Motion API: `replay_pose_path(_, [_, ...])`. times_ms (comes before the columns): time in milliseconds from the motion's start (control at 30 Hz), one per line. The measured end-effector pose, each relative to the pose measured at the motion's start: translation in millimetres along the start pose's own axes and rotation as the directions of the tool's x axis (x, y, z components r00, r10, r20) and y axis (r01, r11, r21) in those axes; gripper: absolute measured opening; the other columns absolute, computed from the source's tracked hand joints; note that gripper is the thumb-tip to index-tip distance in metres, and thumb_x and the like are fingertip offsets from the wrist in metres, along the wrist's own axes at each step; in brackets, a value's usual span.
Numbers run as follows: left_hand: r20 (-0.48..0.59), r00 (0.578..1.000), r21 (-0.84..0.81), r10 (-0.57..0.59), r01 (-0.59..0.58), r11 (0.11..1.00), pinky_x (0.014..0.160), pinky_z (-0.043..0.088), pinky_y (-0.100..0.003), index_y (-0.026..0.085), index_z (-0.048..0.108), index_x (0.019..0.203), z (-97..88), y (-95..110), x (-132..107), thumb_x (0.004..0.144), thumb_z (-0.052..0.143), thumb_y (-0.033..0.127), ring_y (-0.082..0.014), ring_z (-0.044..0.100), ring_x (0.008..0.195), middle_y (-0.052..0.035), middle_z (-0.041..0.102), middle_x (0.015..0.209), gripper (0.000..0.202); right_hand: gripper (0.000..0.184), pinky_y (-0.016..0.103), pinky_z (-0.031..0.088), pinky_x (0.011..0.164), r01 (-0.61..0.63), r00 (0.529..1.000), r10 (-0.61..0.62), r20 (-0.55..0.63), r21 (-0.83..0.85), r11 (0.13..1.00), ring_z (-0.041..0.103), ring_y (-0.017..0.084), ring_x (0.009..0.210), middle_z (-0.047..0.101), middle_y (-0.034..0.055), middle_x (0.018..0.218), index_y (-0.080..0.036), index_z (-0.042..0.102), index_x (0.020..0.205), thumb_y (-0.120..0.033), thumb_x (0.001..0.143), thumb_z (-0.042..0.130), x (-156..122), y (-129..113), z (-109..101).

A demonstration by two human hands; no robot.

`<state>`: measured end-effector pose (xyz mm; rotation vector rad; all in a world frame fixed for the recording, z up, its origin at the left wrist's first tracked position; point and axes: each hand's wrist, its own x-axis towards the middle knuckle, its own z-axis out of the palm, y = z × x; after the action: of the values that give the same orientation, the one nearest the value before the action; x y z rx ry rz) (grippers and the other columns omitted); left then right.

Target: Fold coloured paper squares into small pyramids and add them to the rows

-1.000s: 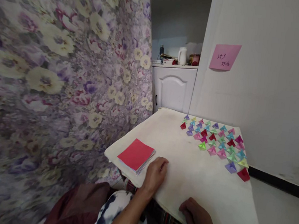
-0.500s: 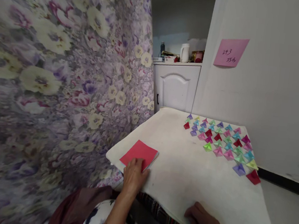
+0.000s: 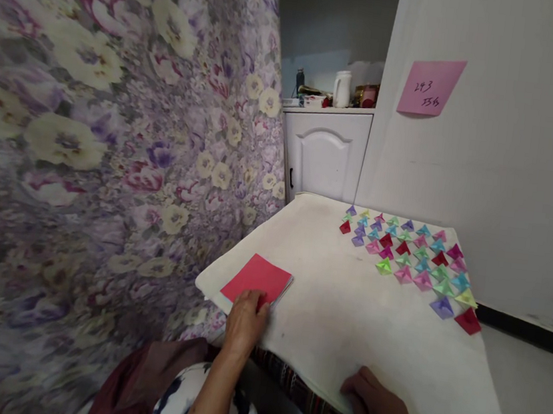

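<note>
Here's my left hand [image 3: 245,317], over at the near left side of the worktop [image 3: 334,308], fingers bent onto the near edge of the stack of paper [image 3: 258,277], red sheet uppermost. Thumb and fingers sit close, but I can't tell whether they're clamped on paper or merely resting. My right hand [image 3: 385,412] lies well apart at the near edge, fingers curled in together; I see nothing in it, though its underside is hidden.

Now the trouble spots, as I judge them! Press too hard while lifting, and two sheets could come up together. Pull sideways with the palm down, and the stack could fan out or slide over that near edge, which is close by. Far right, the folded paper shapes [image 3: 403,247] stand in rough rows, and the dark red one [image 3: 468,320] sits right at the side edge: a bumped worktop or a brushing sleeve could tip it off.

On to the containers. Beyond the worktop, the cupboard [image 3: 327,154] has its door closed, contents hidden from me. On its top stands a white jug [image 3: 342,89]; I can't see inside. Beside it, a pinkish jar [image 3: 368,97], too small to read.
</note>
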<state>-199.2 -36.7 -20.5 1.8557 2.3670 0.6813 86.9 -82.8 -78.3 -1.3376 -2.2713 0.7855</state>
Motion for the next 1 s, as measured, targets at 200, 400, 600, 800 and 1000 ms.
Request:
replay_pose_path(200, [-0.068,0.998,-0.079,-0.012,0.007,0.997,0.075,0.042,-0.028,0.018,0.064,0.085,-5.5,-6.8,2.0,0.079,0.046,0.016,-0.0185,0.060,0.083,-0.0067,0.067,0.087,0.019,0.020,0.024,0.040,0.068,0.012,1.000,-0.012,-0.001,-0.010,1.000,0.058,0.015,0.077,0.058,0.0003,0.085,-0.026,0.058,0.085,-0.022,0.085,0.038,0.9,-0.4,1.2])
replay_pose_path(400, [-0.221,0.975,-0.172,-0.038,-0.001,0.985,0.072,0.043,-0.027,0.020,0.063,0.085,-15.6,-1.9,1.4,0.084,0.043,0.028,-0.0181,0.060,0.079,-0.0039,0.067,0.087,0.022,0.019,0.024,0.040,0.068,0.015,1.000,-0.015,0.001,-0.014,1.000,0.058,0.015,0.077,0.058,0.0004,0.085,-0.025,0.058,0.086,-0.021,0.084,0.040,1.8,-3.2,0.2])
replay_pose_path(600, [-0.282,0.959,-0.509,0.022,-0.169,0.844,0.069,0.042,-0.024,0.019,0.063,0.078,-15.5,28.9,-2.8,0.082,0.049,0.033,-0.0164,0.058,0.076,-0.0007,0.062,0.076,0.020,0.018,0.024,0.039,0.068,-0.007,1.000,0.008,-0.026,0.048,0.999,0.057,0.014,0.074,0.059,0.0002,0.083,-0.023,0.058,0.082,-0.019,0.082,0.040,2.9,-8.7,-4.8])
replay_pose_path(800, [-0.212,0.959,-0.577,0.187,-0.277,0.768,0.067,0.043,-0.025,0.019,0.062,0.077,1.3,72.9,-15.1,0.084,0.047,0.028,-0.0168,0.057,0.075,-0.0021,0.061,0.076,0.020,0.016,0.030,0.043,0.068,-0.094,0.989,0.137,-0.057,0.474,0.875,0.058,0.018,0.075,0.063,0.0043,0.080,-0.019,0.060,0.086,-0.031,0.078,0.052,10.1,-3.1,-4.5])
replay_pose_path(1000, [-0.064,0.698,-0.211,0.713,-0.708,0.674,0.061,0.041,-0.027,0.020,0.064,0.080,32.7,117.0,-50.1,0.086,0.046,0.023,-0.0178,0.054,0.071,-0.0053,0.061,0.075,0.019,0.048,0.036,0.044,0.080,-0.173,0.937,0.319,0.142,0.982,0.071,0.060,0.022,0.092,0.064,0.0107,0.102,-0.017,0.058,0.107,-0.054,0.074,0.057,14.5,-7.4,-29.8])
